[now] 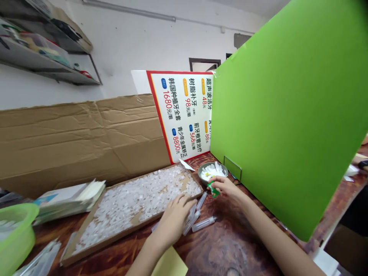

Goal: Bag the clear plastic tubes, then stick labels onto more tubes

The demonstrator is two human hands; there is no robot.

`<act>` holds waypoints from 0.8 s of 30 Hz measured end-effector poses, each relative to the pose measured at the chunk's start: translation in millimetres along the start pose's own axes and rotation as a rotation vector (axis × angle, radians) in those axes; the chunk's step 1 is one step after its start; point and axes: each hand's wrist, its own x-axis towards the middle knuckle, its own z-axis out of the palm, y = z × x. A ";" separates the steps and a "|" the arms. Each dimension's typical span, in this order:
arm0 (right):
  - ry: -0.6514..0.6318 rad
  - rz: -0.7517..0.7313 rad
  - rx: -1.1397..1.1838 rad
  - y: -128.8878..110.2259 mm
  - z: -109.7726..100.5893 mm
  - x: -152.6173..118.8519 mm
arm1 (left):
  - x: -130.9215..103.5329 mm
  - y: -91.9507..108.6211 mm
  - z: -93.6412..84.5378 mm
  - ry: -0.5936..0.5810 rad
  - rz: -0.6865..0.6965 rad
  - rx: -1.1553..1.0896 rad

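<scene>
My left hand (176, 215) rests palm down over clear plastic tubes (193, 217) by the front edge of a shallow cardboard tray (129, 227). Its fingertips are hidden or blurred, so any grip is unclear. The tray holds many small translucent pieces. My right hand (225, 187) is closed on a small green object (213, 189), just in front of a grey bowl (226, 173) filled with white strips and a few yellow bits. Another clear tube (204, 224) lies on the table between my hands.
A green panel (281, 115) stands along the right side, with a wire holder (233, 165) at its base. At the left are a light green basin (20, 237) and stacked packets (69, 199). Yellow paper (172, 264) lies near my left forearm. Someone's hand shows at the far right.
</scene>
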 end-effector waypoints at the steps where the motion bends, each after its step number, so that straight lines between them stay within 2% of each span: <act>1: -0.039 -0.024 0.079 -5.0 8.7 1.7 | 6.3 3.1 -8.2 0.046 -0.022 -0.070; 4: -0.114 -0.090 0.306 -14.6 35.6 1.3 | 18.6 12.7 -29.4 0.145 -0.103 -0.348; 6: -0.159 -0.081 0.531 -14.5 49.2 -4.1 | 19.2 17.5 -34.0 0.184 -0.184 -0.445; 8: -0.222 -0.022 0.742 -10.4 56.1 -11.7 | 15.6 20.7 -30.9 0.220 -0.288 -0.402; 10: -0.262 0.032 0.840 -5.5 56.9 -18.9 | 11.8 22.4 -23.8 0.235 -0.358 -0.325; 12: -0.275 0.047 0.859 -2.8 53.8 -23.5 | 10.6 22.5 -16.3 0.214 -0.360 -0.319; 14: -0.287 0.044 0.852 -2.8 49.8 -24.6 | 12.1 20.8 -10.1 0.187 -0.332 -0.417; 17: -0.310 0.043 0.828 -4.3 46.4 -22.4 | 16.1 17.2 -5.0 0.153 -0.315 -0.723; 20: -0.318 0.030 0.820 -3.5 47.1 -20.4 | 18.6 16.2 -6.7 0.069 -0.311 -1.074; 24: -0.390 0.008 0.763 -1.8 48.0 -22.0 | 18.8 17.2 -12.8 -0.039 -0.333 -1.340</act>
